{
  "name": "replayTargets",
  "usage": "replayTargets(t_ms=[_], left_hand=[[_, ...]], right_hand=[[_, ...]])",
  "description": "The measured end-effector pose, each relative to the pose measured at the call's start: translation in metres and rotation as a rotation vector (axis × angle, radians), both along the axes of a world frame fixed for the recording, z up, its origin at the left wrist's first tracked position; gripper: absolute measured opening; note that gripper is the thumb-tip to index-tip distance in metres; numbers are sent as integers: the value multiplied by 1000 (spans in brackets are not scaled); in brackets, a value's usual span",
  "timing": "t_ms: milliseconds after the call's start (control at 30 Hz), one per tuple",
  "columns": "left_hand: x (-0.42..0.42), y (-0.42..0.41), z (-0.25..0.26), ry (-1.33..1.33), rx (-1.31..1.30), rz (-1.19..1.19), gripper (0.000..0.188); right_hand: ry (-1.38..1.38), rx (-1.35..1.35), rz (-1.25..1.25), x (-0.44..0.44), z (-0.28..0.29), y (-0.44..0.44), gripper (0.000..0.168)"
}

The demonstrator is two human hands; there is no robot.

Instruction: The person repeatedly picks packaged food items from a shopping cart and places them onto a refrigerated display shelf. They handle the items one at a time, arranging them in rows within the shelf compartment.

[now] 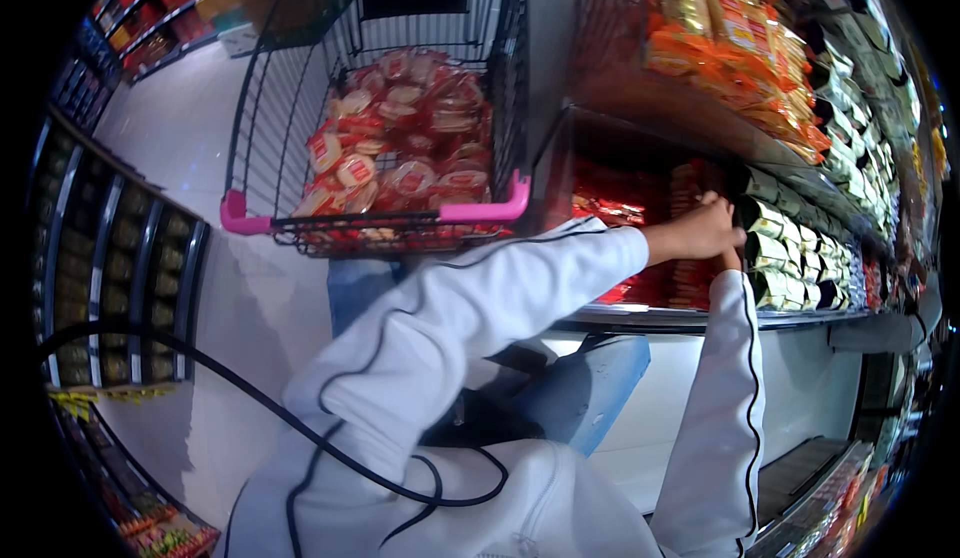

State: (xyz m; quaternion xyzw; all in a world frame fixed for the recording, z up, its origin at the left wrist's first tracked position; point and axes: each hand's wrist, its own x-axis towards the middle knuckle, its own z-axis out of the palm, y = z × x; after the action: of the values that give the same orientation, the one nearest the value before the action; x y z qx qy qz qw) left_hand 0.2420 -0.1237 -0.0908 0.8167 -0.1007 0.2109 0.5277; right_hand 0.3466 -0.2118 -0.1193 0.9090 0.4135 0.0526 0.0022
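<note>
My left hand reaches across a shelf bin and meets my right hand at the bin's right side. The two hands overlap, and the left one partly covers the right. Its fingers are bent, but blur hides whether either hand grips anything. Beneath and beside them lie red glossy packets and a column of stacked red-and-tan packets. Just to the right of the hands stand rows of cream-coloured packages with dark ends.
A wire shopping cart with a pink-ended handle stands at the left, holding many red-and-clear food packs. Orange-wrapped packages fill a raised bin behind. A black cable crosses my front. Stocked shelves line the far left.
</note>
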Motion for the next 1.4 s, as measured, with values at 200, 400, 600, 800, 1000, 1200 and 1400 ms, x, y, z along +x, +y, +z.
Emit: replayTargets(t_ms=[200, 400, 600, 800, 1000, 1200, 1400], left_hand=[[-193, 144, 97, 152, -203, -169, 25], [-295, 381, -5, 541, 198, 572, 28], [-308, 364, -44, 1838, 679, 170, 73], [-306, 383, -88, 1824, 1027, -184, 53], [-314, 357, 38, 786, 94, 355, 54], [-289, 229, 69, 4, -570, 273, 50], [-241, 112, 54, -85, -895, 201, 43]], right_hand=[[-40, 375, 157, 14, -9, 14, 41], [-372, 405, 296, -22, 34, 22, 26], [-133, 601, 597, -175, 88, 81, 19], [324, 487, 611, -248, 77, 78, 22], [345, 661, 489, -253, 43, 60, 18], [331, 690, 467, -253, 50, 57, 19], [810, 1038, 335, -248, 51, 41, 39]])
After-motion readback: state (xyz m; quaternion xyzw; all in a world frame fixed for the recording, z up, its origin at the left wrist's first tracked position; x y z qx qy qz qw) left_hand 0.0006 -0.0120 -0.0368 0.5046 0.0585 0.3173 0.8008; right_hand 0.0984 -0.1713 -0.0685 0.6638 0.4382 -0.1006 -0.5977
